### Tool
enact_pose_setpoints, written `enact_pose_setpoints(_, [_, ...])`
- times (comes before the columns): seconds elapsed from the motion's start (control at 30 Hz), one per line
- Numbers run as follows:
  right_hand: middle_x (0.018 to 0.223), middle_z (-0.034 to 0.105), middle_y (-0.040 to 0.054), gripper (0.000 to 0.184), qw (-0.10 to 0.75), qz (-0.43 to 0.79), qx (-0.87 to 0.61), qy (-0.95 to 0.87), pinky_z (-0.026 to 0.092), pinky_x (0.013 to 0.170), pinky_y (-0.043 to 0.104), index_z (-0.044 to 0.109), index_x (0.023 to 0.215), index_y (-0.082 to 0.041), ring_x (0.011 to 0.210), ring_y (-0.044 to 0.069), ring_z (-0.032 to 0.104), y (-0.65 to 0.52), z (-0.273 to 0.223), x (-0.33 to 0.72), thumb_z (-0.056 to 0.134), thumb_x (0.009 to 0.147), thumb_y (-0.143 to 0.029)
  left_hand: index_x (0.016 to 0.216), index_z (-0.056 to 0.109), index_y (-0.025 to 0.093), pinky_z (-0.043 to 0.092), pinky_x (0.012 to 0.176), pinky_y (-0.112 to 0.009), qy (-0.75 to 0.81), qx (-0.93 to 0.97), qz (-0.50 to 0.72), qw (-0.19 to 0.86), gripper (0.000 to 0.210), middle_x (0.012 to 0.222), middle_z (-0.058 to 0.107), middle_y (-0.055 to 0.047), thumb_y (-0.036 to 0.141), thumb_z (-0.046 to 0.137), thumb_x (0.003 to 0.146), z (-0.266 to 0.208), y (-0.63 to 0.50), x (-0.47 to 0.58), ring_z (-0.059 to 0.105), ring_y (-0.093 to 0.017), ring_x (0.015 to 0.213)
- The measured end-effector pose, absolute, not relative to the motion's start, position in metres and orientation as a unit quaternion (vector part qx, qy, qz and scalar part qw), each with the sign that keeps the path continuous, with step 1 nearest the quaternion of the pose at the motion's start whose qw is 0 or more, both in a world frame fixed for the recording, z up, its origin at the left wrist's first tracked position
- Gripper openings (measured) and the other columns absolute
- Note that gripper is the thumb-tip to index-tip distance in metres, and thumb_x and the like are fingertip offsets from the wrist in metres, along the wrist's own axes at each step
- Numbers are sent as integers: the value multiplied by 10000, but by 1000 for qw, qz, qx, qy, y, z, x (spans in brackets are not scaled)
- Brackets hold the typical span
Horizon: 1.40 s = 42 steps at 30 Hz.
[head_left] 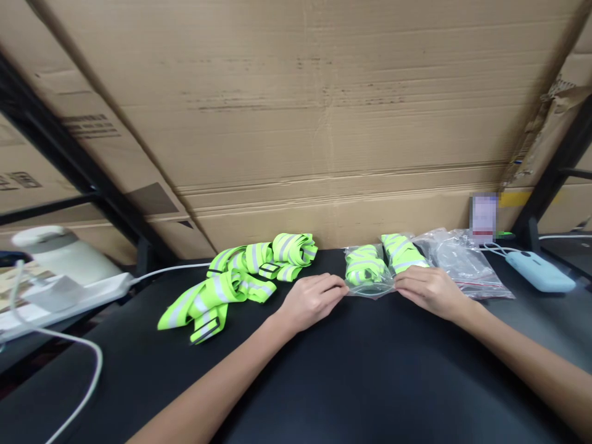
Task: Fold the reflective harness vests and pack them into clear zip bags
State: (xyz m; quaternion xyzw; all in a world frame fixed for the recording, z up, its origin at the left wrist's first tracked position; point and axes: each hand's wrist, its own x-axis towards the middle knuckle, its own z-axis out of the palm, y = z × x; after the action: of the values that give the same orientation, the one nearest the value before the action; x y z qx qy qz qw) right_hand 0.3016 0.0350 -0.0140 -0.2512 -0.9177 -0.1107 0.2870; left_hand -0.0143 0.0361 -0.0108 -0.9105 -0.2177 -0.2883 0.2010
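— Hands first: state and position?

— Left hand [311,299] lies just left of the frame's centre, fingers curled, fingertips pinching the left edge of a clear bag [369,274]. Right hand [428,288] lies just right of centre, fingers likewise drawn together on the bag's right edge. Both are narrow, both gripping plastic; neither is empty.

— Location of the bag?

— Centre of the frame, flat on the black desk [324,370], directly between the two hands and touching both. It contains a folded neon-yellow reflective strap [365,266].

— Which way does it lie from the hands?

— Slightly above them in the frame, toward the cardboard wall [314,123]. Its mouth edge runs left to right, from one set of fingertips to the other. Both hands are equally near; neither has to reach.

— Surroundings?

— A second bagged strap [401,251] sits just right of the first, above the right hand. Further right, a pile of empty clear bags [462,262], then a pale blue device [539,271] with a white cable. Left of centre, a loose heap of unbagged straps [235,280], well apart from the left hand. At the far left edge, a white power strip [78,295] and a white rounded appliance [60,250].

— Anything unclear?

— Whether the bag's seal is closed cannot be told.
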Motion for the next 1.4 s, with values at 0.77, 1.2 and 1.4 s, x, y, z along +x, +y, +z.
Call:
enact_pose_setpoints(0.77, [912,743,49,177,315,-138,-268,-900,555,730,306,694,967,-186,847,182,714,31,-19,290,521,994,-154,948,666,187,502,647,-255,-238,-901,-293,216,122,834,695,-2,182,549,982,-18,29,0,635,-138,719])
enact_pose_setpoints(1.2, [877,719,42,262,313,-178,-248,-899,503,641,284,708,866,-178,772,167,675,30,-20,287,497,1018,-146,827,658,169,436,575,-269,-246,-895,-263,263,249,713,613,-3,152,486,1006,-16,24,5,575,-143,641])
enact_pose_setpoints(1.4, [811,670,51,312,300,-190,-253,-900,465,603,282,703,805,-168,710,162,622,27,-19,284,478,1020,-153,822,650,166,437,582,-279,-244,-898,-254,265,267,712,604,-4,144,462,1011,-16,25,6,569,-146,643])
